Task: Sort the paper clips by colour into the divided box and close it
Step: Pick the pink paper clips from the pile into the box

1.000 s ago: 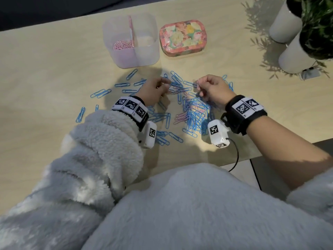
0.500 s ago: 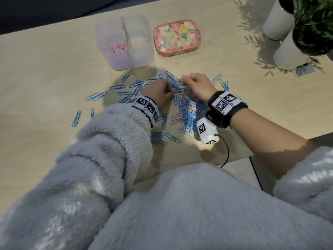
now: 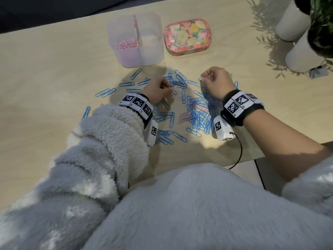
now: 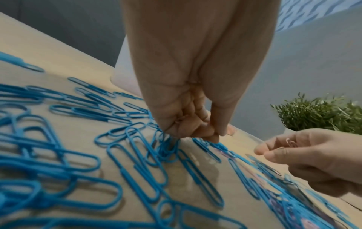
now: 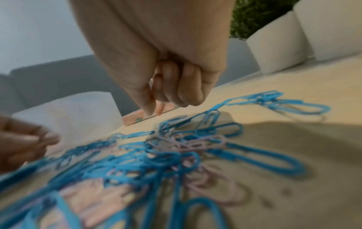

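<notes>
Blue paper clips [image 3: 200, 121] lie scattered on the wooden table, with pink paper clips [image 3: 184, 117] mixed into the pile. The clear divided box [image 3: 153, 51] stands at the back; pink clips [image 3: 127, 44] lie in its left compartment. Its floral lid [image 3: 187, 37] lies to its right. My right hand [image 3: 205, 77] is curled just above the pile and pinches a pink clip [image 4: 291, 143] between thumb and fingers [image 5: 166, 80]. My left hand [image 3: 169, 87] has curled fingertips [image 4: 214, 137] down among blue clips [image 4: 166, 147]; whether it holds one is hidden.
Two white plant pots [image 3: 304, 53] with green plants stand at the back right, beside a small object [image 3: 318, 73]. The table's front edge [image 3: 252, 159] runs close to my body on the right. Bare wood lies left of the clips.
My right hand reached to the pile next to my left hand, then drew back to the right with a pink clip. My left hand has stayed at the pile.
</notes>
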